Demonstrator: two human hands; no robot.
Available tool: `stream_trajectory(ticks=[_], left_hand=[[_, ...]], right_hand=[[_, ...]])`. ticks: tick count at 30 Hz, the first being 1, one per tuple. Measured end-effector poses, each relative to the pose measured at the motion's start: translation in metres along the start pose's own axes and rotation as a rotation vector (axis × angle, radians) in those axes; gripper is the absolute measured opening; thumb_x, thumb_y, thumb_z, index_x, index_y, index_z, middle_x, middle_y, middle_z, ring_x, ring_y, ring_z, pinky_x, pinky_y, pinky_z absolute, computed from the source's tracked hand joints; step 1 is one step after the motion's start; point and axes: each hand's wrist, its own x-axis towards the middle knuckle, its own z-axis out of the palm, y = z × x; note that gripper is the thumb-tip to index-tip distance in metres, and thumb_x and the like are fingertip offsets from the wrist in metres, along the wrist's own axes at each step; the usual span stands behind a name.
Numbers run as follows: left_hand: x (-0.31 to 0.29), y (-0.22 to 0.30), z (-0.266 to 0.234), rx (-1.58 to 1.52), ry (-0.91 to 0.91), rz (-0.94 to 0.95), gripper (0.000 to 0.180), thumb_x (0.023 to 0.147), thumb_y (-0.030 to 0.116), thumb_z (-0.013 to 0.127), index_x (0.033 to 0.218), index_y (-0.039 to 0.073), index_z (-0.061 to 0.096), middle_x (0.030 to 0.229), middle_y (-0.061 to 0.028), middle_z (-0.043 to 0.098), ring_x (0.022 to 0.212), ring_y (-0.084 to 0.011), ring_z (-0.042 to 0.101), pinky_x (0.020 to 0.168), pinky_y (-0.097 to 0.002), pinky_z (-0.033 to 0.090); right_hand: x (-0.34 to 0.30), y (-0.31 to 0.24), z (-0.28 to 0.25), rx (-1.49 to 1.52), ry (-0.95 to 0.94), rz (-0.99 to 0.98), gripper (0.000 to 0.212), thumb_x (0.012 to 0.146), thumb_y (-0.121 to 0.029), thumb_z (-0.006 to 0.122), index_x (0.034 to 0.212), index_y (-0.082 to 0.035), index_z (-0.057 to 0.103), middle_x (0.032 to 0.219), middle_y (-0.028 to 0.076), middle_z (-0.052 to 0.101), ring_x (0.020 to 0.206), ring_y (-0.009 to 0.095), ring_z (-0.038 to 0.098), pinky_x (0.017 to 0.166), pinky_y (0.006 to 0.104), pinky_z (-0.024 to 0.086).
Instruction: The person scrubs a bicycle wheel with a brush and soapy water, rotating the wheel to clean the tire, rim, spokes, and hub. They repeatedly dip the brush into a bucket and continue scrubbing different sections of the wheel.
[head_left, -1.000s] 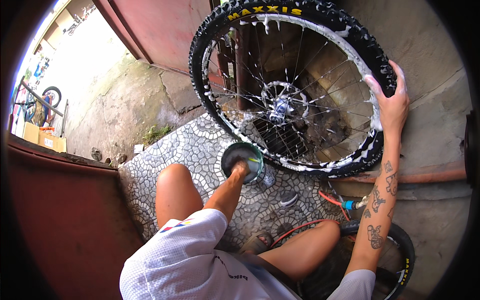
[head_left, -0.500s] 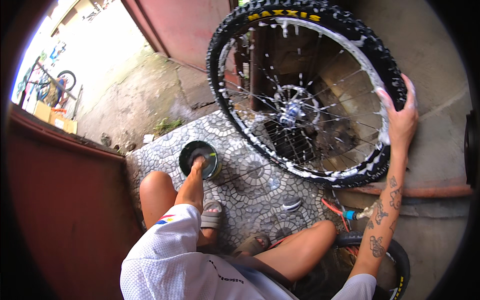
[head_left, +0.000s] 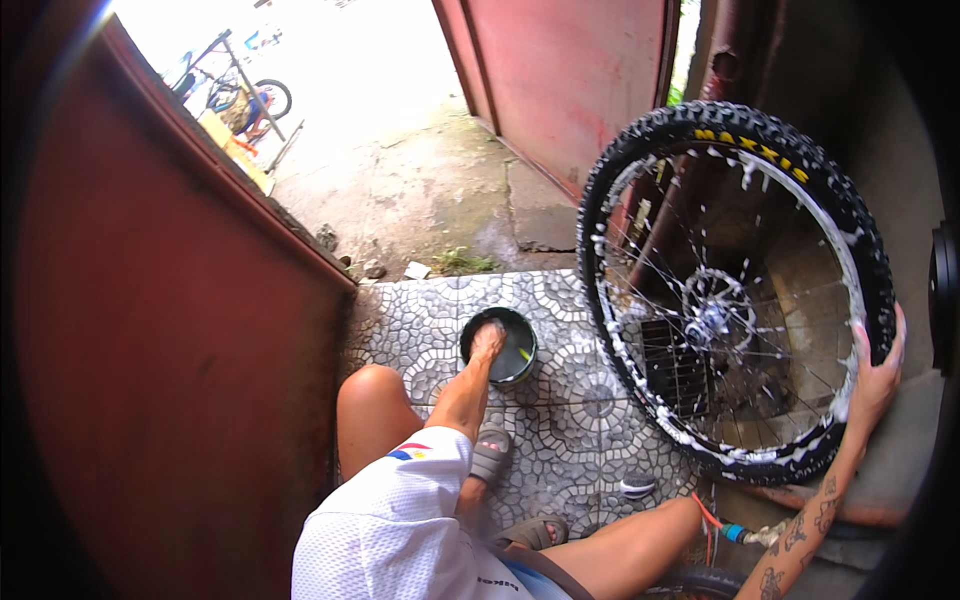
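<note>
Head view, left hand in bucket, indistinct

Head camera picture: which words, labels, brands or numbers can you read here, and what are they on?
Yellow capital lettering, on the tire held by the right hand: legible, but I won't copy it.
Small dark lettering, low on the white shirt: too small and blurred to read.
Red-and-blue sleeve emblem: no readable letters.
</note>
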Motion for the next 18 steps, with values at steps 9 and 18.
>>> stream_trajectory(ticks=[9,18], left_hand=[[0.060,-0.074,-0.028,-0.043,0.209,-0.117,0.019,0.088,0.024,0.063,0.077,0.011,0.071,0.077,-0.0123,0.071,0.070,-0.0304,0.070,0.064,-0.0439,0.058],[0.051,-0.082,-0.059,-0.413,0.415,-0.149,0.029,0.086,0.033,0.068,0.088,0.005,0.071,0.076,-0.0188,0.070,0.080,-0.0375,0.074,0.068,-0.0502,0.058]], right_hand=[[-0.003,0.019,0.006,-0.009,-0.028,0.044,0.062,0.096,-0.029,0.074,0.149,-0.007,0.051,0.148,0.015,0.058,0.135,0.034,0.055,0.113,0.0424,0.042],[-0.001,0.020,0.006,0.017,-0.027,0.019,0.059,0.098,-0.028,0.072,0.149,-0.006,0.052,0.147,0.015,0.058,0.133,0.034,0.057,0.112,0.0409,0.043]])
